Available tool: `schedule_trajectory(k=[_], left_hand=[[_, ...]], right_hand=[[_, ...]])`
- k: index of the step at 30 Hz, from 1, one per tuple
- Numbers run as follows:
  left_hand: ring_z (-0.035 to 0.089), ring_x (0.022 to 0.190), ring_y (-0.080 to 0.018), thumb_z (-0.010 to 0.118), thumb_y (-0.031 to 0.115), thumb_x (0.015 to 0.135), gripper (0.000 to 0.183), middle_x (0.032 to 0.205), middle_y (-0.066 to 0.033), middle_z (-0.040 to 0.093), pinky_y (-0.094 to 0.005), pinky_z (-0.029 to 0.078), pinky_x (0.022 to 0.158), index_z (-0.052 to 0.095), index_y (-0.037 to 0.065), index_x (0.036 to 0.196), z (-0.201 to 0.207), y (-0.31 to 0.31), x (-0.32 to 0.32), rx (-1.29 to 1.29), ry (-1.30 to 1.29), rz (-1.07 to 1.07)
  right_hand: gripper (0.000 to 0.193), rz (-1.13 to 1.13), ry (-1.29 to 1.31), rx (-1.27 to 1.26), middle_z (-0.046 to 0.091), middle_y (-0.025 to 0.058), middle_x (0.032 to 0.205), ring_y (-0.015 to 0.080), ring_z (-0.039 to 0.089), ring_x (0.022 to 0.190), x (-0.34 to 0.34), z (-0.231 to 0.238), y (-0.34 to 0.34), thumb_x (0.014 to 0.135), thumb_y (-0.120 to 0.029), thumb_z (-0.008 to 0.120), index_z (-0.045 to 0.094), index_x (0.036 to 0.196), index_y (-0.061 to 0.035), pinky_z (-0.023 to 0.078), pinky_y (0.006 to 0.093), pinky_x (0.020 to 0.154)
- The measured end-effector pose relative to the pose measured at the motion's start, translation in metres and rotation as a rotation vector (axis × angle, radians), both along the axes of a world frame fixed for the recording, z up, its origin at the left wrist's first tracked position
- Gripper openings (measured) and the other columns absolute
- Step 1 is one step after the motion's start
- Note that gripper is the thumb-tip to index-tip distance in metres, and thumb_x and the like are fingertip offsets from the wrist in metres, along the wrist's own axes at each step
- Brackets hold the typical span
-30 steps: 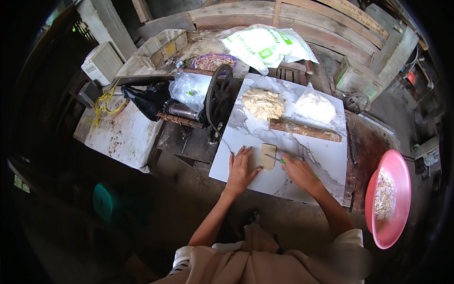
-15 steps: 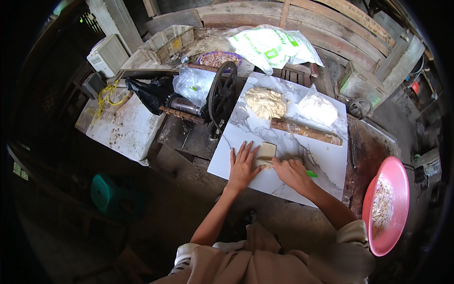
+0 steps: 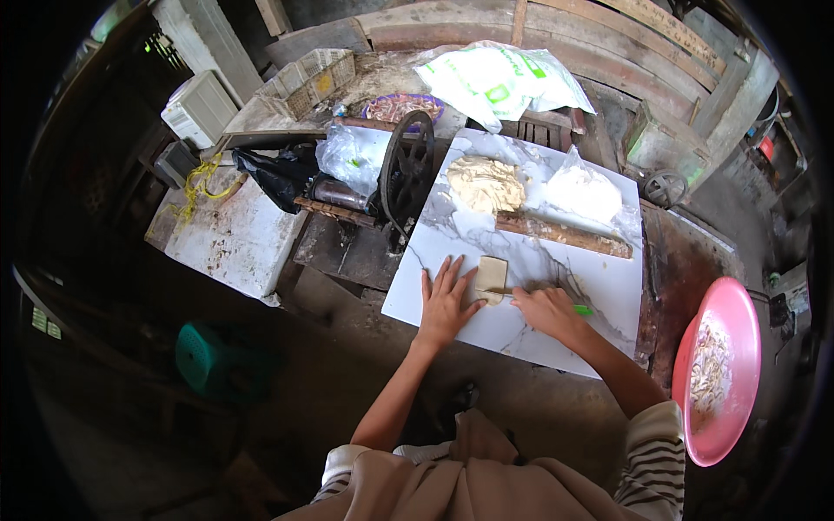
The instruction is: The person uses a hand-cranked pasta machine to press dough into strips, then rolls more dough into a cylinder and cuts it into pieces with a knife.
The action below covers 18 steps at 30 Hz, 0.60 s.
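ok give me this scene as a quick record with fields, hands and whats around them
left hand: flat on the marble board, fingers spread, beside the dough strip
right hand: holds a green-handled knife, blade across the strip's lower end
behind: dough lump, wooden stick, bag of flour
left of board: hand-crank roller
right: pink basin of cut pieces

White-and-green plastic sack (image 3: pixel 499 80) at bench's far edge, clear bag (image 3: pixel 584 189) on slab (image 3: pixel 599 286).

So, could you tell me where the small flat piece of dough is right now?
In the head view, the small flat piece of dough lies on the marble slab near its front edge, between the left hand and right hand.
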<state>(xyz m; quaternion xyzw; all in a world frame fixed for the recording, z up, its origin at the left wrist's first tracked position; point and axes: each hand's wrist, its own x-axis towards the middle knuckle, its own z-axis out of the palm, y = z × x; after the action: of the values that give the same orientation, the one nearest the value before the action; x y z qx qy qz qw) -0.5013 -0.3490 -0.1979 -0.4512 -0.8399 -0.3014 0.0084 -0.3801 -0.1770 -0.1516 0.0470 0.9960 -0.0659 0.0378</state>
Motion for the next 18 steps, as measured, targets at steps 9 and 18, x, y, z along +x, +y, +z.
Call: schedule_trajectory(k=[9, 18], left_hand=[[0.026, 0.128, -0.0266, 0.070, 0.031, 0.070, 0.057, 0.133, -0.0063, 0.035, -0.0549, 0.010, 0.105, 0.047, 0.016, 0.119, 0.000, 0.000, 0.001, 0.087, -0.037, 0.002], [0.044, 0.091, -0.0238, 0.071, 0.025, 0.068, 0.028, 0.093, -0.0015, 0.049, -0.0380, 0.034, 0.079, 0.055, 0.011, 0.087, 0.008, 0.011, -0.024, 0.208, 0.196, -0.409]], right_hand=[[0.023, -0.092, -0.031, 0.019, 0.059, 0.0150, 0.060, 0.0343, 0.060, 0.063, 0.052, 0.006, 0.032, 0.088, -0.030, 0.047, 0.053, 0.090, -0.0084, 0.044, 0.0465, 0.055], [0.030, -0.406, 0.270, 0.187, 0.054, 0.0123, 0.088, 0.0288, 0.059, 0.082, 0.031, -0.039, 0.040, 0.084, -0.032, 0.053, 0.047, 0.094, -0.0040, 0.050, 0.0411, 0.056]])
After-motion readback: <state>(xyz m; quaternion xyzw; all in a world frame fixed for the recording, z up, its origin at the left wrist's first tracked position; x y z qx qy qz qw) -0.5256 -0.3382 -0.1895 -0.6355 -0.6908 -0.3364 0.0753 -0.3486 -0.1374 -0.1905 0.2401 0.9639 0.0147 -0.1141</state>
